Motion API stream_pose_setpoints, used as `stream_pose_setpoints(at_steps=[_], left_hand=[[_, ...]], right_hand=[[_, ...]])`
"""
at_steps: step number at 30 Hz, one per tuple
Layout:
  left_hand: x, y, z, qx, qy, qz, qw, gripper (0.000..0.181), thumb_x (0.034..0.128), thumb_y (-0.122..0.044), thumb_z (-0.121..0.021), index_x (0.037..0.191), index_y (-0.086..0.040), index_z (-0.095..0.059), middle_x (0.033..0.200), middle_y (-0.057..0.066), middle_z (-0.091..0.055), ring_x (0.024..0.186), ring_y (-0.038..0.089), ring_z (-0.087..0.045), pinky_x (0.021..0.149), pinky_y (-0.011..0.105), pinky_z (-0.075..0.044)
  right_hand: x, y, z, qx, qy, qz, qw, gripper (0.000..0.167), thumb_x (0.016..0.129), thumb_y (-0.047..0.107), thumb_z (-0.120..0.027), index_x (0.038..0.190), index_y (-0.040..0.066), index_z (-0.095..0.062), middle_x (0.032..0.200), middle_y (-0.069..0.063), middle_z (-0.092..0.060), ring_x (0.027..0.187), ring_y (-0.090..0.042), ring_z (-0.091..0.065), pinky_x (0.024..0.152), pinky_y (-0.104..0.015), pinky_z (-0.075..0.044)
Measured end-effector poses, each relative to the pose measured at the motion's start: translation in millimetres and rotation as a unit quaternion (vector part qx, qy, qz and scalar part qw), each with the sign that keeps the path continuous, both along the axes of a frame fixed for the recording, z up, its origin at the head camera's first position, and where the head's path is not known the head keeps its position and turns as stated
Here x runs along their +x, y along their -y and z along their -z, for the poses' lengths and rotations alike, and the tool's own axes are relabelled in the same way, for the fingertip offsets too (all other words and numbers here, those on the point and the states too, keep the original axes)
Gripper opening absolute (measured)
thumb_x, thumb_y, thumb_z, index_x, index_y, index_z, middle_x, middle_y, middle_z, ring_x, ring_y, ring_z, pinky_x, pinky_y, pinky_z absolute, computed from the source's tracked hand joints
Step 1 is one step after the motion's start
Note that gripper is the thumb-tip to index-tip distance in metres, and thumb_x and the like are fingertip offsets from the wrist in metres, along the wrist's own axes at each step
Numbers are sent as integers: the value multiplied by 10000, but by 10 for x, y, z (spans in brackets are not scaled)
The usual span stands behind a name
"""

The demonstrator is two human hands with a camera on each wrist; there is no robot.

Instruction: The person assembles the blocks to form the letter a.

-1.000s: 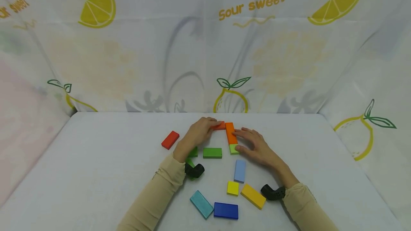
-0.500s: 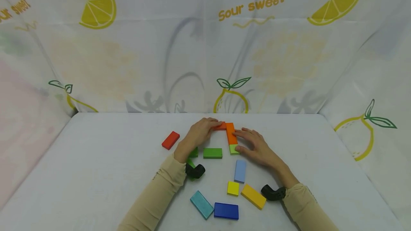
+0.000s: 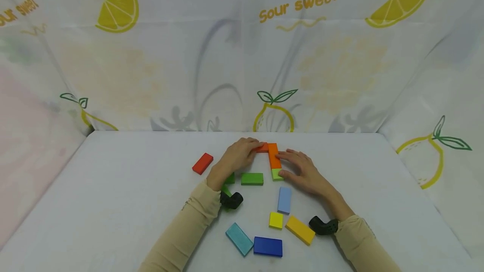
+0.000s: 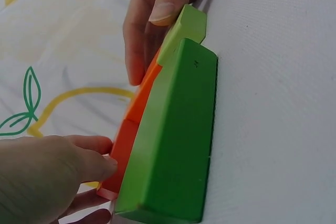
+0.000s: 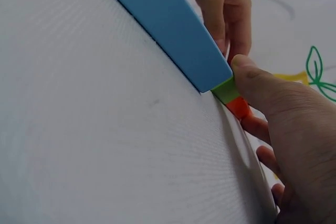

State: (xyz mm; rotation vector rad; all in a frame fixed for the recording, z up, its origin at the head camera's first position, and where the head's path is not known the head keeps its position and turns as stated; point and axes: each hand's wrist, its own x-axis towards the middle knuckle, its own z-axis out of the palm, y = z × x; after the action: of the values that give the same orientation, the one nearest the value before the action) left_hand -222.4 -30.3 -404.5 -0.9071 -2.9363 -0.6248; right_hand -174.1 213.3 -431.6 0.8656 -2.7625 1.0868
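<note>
At the far end of a short row, my left hand (image 3: 237, 155) pinches a red-orange block (image 3: 263, 147). That block's right end meets the top of an upright-running orange block (image 3: 274, 158), whose near end adjoins a light green block (image 3: 277, 174). My right hand (image 3: 307, 176) touches this row from the right, thumb at the light green block and index finger at the orange one, fingers loosely bent. In the left wrist view, a green block (image 4: 181, 129) partly hides the row. A blue block (image 5: 168, 30) covers part of it in the right wrist view.
Nearer the body lie light blue (image 3: 284, 200), yellow (image 3: 275, 220), amber (image 3: 300, 230), dark blue (image 3: 268, 247) and teal (image 3: 239, 239) blocks. A red block (image 3: 202, 163) lies left of my left hand; more green pieces (image 3: 229, 178) are partly under that wrist.
The whole head view has shifted slightly, the scene moving a little right and up. Hands and blocks keep their places relative to one another.
</note>
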Motion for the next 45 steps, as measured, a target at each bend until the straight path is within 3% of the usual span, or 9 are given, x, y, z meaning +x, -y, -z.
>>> stream_pose_setpoints(at_steps=[24, 28, 32, 36, 41, 45], left_hand=[[26, 14, -36, -35, 357, 37, 9993, 389, 946, -139, -538, 1334, -144, -547, 1362, 89, -537, 1256, 280, -495, 1049, 439, -399], [25, 15, -53, -35, 515, 25, 9987, 432, 953, -151, -532, 1383, -161, -490, 1409, 89, -493, 1284, 280, -473, 1055, 452, -390], [0, 39, -59, 18, 770, -13, 9970, 491, 962, -201, -521, 1439, -207, -406, 1514, 81, -350, 1354, 280, -399, 1058, 490, -377], [-25, 121, -93, 121, 952, -28, 9954, 491, 965, -242, -515, 1442, -223, -399, 1553, 66, -268, 1391, 274, -340, 1070, 498, -359], [-66, 338, -204, 259, 921, 368, 9947, 434, 972, -225, -505, 1393, -126, -465, 1476, 103, -396, 1370, 279, -367, 1107, 455, -322], [-72, 605, -339, 476, 1197, 547, 9902, 435, 977, -234, -502, 1387, -92, -463, 1441, 124, -435, 1346, 308, -393, 1109, 464, -311]], right_hand=[[-5, -13, 30, 57, 150, 58, 9999, 483, 896, 303, -638, 1344, 164, -521, 1393, -63, -517, 1398, -314, -297, 1127, -574, -111], [1, -11, 24, 107, 153, 87, 9998, 483, 896, 305, -636, 1343, 161, -522, 1396, -66, -514, 1398, -313, -296, 1129, -570, -112], [5, -9, 17, 169, 121, 103, 9997, 483, 897, 304, -635, 1344, 159, -520, 1396, -65, -514, 1399, -312, -295, 1129, -571, -116], [11, -8, 17, 197, 118, 118, 9997, 484, 897, 309, -633, 1344, 163, -520, 1394, -61, -515, 1400, -309, -294, 1128, -573, -117], [11, -10, 20, 224, 120, 109, 9996, 490, 904, 318, -621, 1356, 168, -506, 1405, -61, -502, 1404, -308, -286, 1132, -569, -111], [-4, -19, 26, 241, 157, 128, 9995, 507, 913, 318, -607, 1380, 165, -477, 1428, -71, -475, 1405, -315, -281, 1138, -564, -99]])
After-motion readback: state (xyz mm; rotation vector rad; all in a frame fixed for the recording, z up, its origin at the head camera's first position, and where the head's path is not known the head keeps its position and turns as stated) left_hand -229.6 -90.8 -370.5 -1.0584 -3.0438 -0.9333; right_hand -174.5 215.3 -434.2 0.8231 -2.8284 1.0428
